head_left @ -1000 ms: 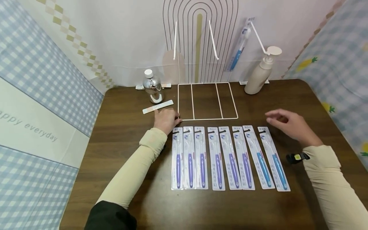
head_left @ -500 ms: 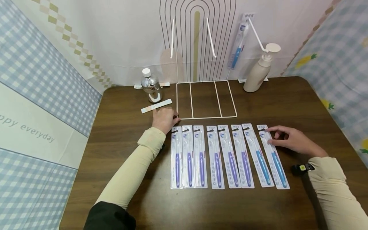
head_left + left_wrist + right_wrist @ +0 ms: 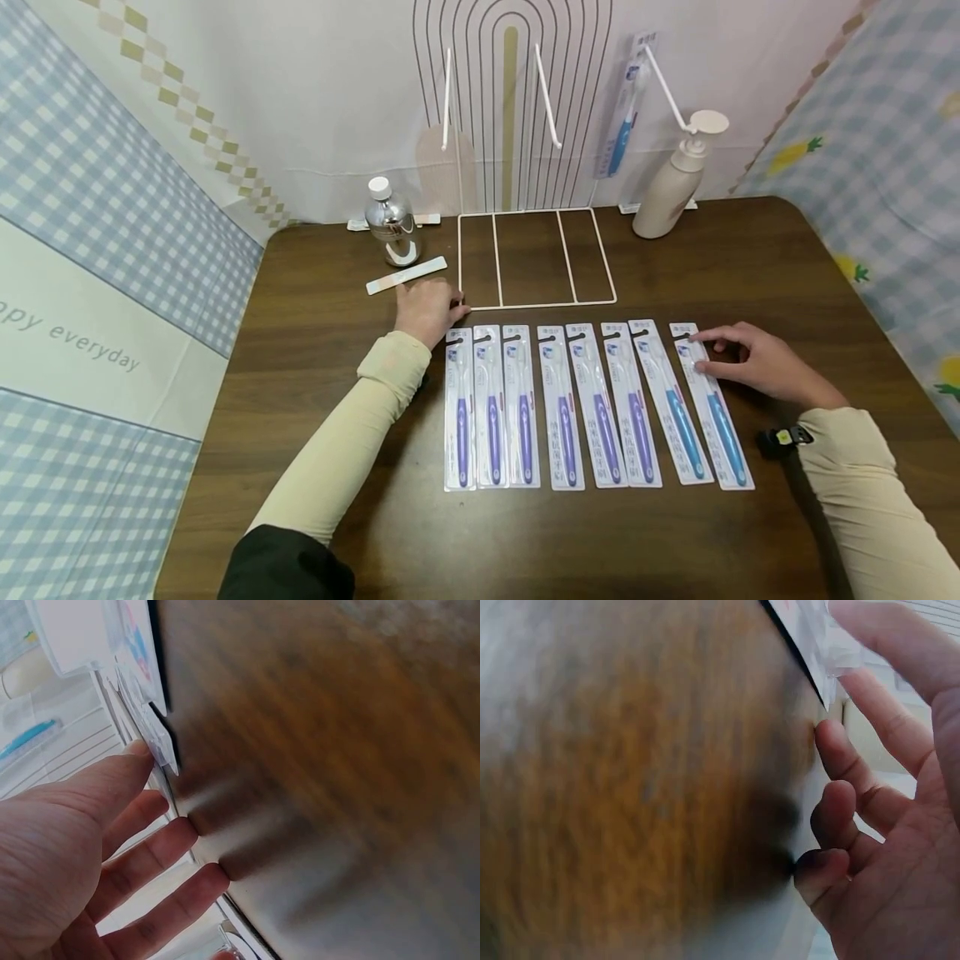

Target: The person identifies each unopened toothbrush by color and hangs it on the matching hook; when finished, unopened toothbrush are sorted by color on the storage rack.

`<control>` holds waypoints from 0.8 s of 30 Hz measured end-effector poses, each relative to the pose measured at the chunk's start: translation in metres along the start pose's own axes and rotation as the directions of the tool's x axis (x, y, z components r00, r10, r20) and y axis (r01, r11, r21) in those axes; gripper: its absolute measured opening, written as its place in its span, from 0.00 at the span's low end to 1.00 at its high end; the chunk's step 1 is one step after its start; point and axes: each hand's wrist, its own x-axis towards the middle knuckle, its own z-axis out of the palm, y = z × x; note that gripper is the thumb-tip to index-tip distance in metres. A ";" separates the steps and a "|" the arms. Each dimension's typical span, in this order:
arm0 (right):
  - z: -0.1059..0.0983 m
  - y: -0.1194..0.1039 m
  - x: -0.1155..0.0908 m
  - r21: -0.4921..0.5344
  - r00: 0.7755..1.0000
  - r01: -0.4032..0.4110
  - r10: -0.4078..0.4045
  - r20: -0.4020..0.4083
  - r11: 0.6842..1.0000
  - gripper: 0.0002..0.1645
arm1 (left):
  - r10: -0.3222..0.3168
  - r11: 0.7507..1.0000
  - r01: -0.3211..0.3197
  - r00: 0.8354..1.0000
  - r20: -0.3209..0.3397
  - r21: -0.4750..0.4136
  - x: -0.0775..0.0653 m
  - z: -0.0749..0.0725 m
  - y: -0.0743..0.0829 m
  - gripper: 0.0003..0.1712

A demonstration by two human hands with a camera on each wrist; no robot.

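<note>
In the head view, my left hand point(image 3: 426, 310) rests on the table at the front left corner of a white wire rack point(image 3: 537, 306), touching its wire. The left wrist view shows its fingers point(image 3: 169, 911) extended, tips at the tabletop. Several packaged toothbrushes lie in a row in front of the rack, most with purple handles point(image 3: 564, 408), the two rightmost blue. With thumb and forefinger, my right hand point(image 3: 757, 362) pinches the upper end of the rightmost packaged toothbrush point(image 3: 723, 433), which lies on the table. In the right wrist view, its other fingers point(image 3: 834, 806) are curled.
Long white hooks point(image 3: 547, 96) project from the rack toward me. One packaged blue toothbrush point(image 3: 621, 133) hangs on the right hook. A pump bottle point(image 3: 670, 197) stands at the back right, a silver bottle point(image 3: 393, 221) at the back left, with a white strip point(image 3: 407, 275) before it.
My right hand has come down onto the rightmost packaged toothbrush from just above and beyond it. The left hand has stayed at the rack's corner.
</note>
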 end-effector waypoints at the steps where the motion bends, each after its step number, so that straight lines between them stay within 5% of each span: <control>1: 0.000 0.000 0.000 -0.005 1.000 -0.003 0.003 0.001 1.000 0.26 | 0.000 1.000 0.000 1.000 0.000 -0.001 0.000 0.000 0.000 0.16; 10: -0.004 -0.002 -0.005 0.042 0.994 -0.072 0.075 -0.085 0.997 0.26 | -0.008 1.000 0.008 1.000 0.013 -0.006 0.000 -0.001 0.000 0.16; 15: -0.017 -0.016 -0.005 0.112 0.970 -0.021 0.048 -0.238 0.993 0.23 | -0.008 1.000 0.008 1.000 0.017 -0.007 0.001 -0.001 -0.001 0.16; 18: -0.029 -0.033 0.000 0.064 0.915 0.074 -0.042 -0.402 0.995 0.25 | -0.004 1.000 0.004 1.000 0.014 -0.007 0.000 -0.001 -0.001 0.16; 24: -0.060 -0.088 0.022 -0.086 0.715 0.268 -0.258 -0.650 0.960 0.30 | -0.003 1.000 0.003 1.000 0.017 -0.011 -0.001 -0.002 0.000 0.16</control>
